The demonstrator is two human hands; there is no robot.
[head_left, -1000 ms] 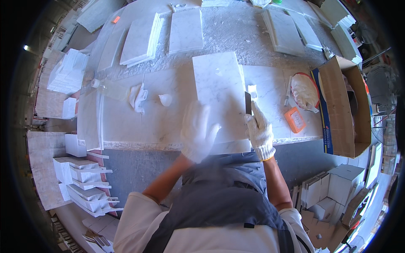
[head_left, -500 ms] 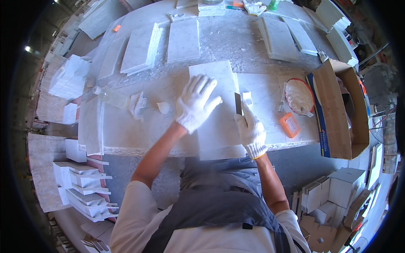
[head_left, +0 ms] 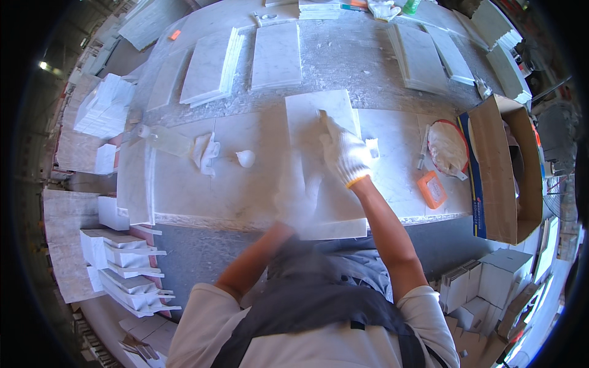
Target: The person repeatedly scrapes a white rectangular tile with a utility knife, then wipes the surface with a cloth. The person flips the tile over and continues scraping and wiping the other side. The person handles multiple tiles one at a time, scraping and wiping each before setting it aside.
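Observation:
A white, grey-veined stone slab lies on the bench in front of me, its near end reaching past the bench edge. Another slab edge shows under its right side. My right hand, in a white knit glove, is over the slab's right half with its fingers pointing away from me. Its grip is closed on a flat metal scraper blade, of which only a small brownish bit shows at the fingertips. My left hand, also gloved, is over the slab's near left part, so smeared by motion that its fingers cannot be made out.
To the left lie a clear bottle, a crumpled cloth and a small white lump. Rightward are a red-rimmed bowl of white paste, an orange block and an open cardboard box. Slab stacks stand beyond.
My left hand has swept toward me from the slab's upper left. My right hand has moved left onto the slab, turning the blade nearly edge-on. The whole view has shifted slightly.

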